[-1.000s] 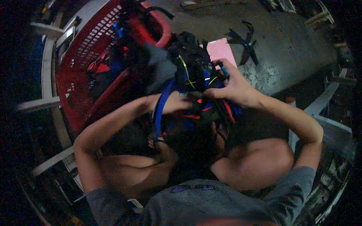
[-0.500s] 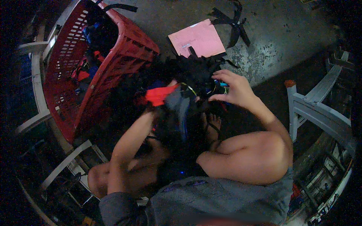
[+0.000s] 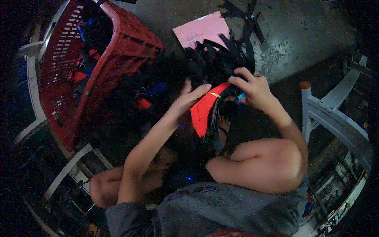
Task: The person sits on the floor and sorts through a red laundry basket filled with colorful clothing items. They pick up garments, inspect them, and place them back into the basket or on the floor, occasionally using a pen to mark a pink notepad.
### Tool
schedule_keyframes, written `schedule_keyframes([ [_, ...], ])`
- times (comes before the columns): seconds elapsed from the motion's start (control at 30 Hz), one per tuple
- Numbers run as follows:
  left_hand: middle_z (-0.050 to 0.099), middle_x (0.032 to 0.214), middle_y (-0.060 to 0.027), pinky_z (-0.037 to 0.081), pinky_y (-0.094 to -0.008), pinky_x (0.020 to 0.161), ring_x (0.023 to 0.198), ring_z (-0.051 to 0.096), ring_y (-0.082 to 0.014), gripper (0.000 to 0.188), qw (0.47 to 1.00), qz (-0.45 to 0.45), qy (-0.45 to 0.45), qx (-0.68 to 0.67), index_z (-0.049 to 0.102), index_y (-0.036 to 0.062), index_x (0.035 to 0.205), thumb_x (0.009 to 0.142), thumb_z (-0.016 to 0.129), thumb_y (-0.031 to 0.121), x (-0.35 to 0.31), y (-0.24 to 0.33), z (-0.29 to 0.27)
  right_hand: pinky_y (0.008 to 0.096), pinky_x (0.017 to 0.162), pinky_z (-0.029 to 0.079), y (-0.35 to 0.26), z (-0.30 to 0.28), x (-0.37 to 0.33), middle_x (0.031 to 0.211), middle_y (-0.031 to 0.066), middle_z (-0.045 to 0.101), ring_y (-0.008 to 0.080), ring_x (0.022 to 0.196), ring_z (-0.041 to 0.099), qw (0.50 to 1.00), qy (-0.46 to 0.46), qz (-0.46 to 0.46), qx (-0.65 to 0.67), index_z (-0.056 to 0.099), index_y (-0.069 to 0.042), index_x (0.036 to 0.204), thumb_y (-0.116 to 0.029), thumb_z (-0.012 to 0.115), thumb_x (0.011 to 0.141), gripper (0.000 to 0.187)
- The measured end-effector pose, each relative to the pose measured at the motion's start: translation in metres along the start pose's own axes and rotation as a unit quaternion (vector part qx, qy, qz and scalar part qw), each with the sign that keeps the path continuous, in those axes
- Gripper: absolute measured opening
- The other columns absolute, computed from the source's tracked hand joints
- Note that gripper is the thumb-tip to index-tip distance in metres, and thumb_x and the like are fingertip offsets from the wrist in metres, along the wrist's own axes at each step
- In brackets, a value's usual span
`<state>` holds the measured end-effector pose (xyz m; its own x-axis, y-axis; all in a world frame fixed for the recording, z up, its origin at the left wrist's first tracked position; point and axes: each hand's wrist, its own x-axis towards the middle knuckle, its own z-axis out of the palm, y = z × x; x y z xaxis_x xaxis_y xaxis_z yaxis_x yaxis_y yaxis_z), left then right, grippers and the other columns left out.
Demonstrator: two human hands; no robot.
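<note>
In the head view, the red cloth (image 3: 201, 116) is now out between the person's two hands, its narrow end down; half a second ago it was a blur by the left forearm. A thin yellow band (image 3: 214, 94) crosses its upper part, and dark straps (image 3: 213, 51) fan out above it, now covering more of the lower edge of the pink paper (image 3: 203, 28) on the floor (image 3: 300, 39).

The left hand (image 3: 187, 96), mostly hidden before, now shows at the cloth's left side: the thumb stretches onto its upper edge, one finger points up apart from the thumb, and whether the others pinch from behind cannot be told. A second ago a blue strap looped over this wrist; now the wrist is bare.

The right hand (image 3: 254, 89) stood more open half a second ago. Now its fingers curl in by the cloth's upper end, bent round a small teal item (image 3: 241, 96) that has stayed with this hand throughout; its thumb cannot be made out.

The red basket (image 3: 134, 43) of clothes still stands to the left.
</note>
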<state>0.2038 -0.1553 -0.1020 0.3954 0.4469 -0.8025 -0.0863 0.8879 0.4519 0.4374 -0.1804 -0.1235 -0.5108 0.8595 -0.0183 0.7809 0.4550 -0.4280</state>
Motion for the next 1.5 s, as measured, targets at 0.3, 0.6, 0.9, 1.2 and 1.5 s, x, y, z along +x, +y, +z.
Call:
schedule_keyframes([
  [0.3, 0.047, 0.122, -0.0114, 0.039, -0.0299, 0.093, 0.108, 0.048, -0.021, 0.099, 0.998, 0.024, 0.02, 0.049, 0.003, -0.0022, 0.14, 0.076, 0.069, 0.033, 0.006, -0.011, 0.008, 0.0332, 0.053, 0.042, -0.003, 0.019, -0.024, 0.109, 0.009, 0.057, 0.0193, 0.061, 0.054, 0.985, 0.155, -0.08, -0.012, 0.058, -0.011, 0.093, -0.028, 0.067, 0.06, 0.038],
  [0.6, 0.046, 0.122, -0.0111, 0.04, -0.0295, 0.091, 0.109, 0.046, -0.0195, 0.065, 0.999, 0.043, 0.0, 0.03, 0.026, 0.0054, 0.135, 0.084, 0.059, 0.026, 0.009, -0.018, 0.004, 0.0312, 0.051, 0.04, -0.015, 0.019, -0.029, 0.095, 0.0073, 0.058, 0.0192, 0.057, 0.051, 0.99, 0.1, -0.091, -0.028, 0.062, -0.015, 0.095, -0.016, 0.056, 0.069, 0.026],
  [0.9, 0.044, 0.125, -0.0093, 0.032, -0.03, 0.099, 0.114, 0.041, -0.0184, 0.059, 0.997, 0.064, -0.011, 0.041, 0.026, 0.0046, 0.135, 0.085, 0.055, 0.019, 0.014, -0.022, -0.001, 0.0302, 0.05, 0.04, -0.012, 0.047, -0.04, 0.089, 0.0056, 0.056, 0.0191, 0.059, 0.05, 0.986, 0.133, -0.1, 0.009, 0.062, -0.019, 0.097, -0.015, 0.056, 0.071, 0.027],
  [1.2, 0.039, 0.13, -0.011, 0.028, -0.0313, 0.102, 0.119, 0.036, -0.0198, 0.063, 0.995, 0.074, -0.042, 0.058, 0.023, 0.0039, 0.137, 0.085, 0.055, 0.021, 0.026, -0.031, -0.01, 0.0288, 0.05, 0.035, -0.008, 0.048, -0.042, 0.112, 0.013, 0.059, 0.0178, 0.06, 0.054, 0.983, 0.119, -0.136, -0.008, 0.061, -0.008, 0.087, -0.014, 0.059, 0.067, 0.021],
  [1.5, 0.039, 0.13, -0.0106, 0.031, -0.0333, 0.101, 0.12, 0.037, -0.0211, 0.083, 0.985, 0.071, -0.025, 0.154, 0.003, 0.0066, 0.142, 0.083, 0.06, 0.019, 0.02, -0.02, -0.001, 0.0405, 0.068, 0.049, -0.008, 0.054, -0.033, 0.113, 0.0094, 0.055, 0.0302, 0.084, 0.059, 0.983, 0.138, 0.05, 0.112, 0.059, -0.013, 0.099, -0.001, 0.063, 0.055, 0.045],
])
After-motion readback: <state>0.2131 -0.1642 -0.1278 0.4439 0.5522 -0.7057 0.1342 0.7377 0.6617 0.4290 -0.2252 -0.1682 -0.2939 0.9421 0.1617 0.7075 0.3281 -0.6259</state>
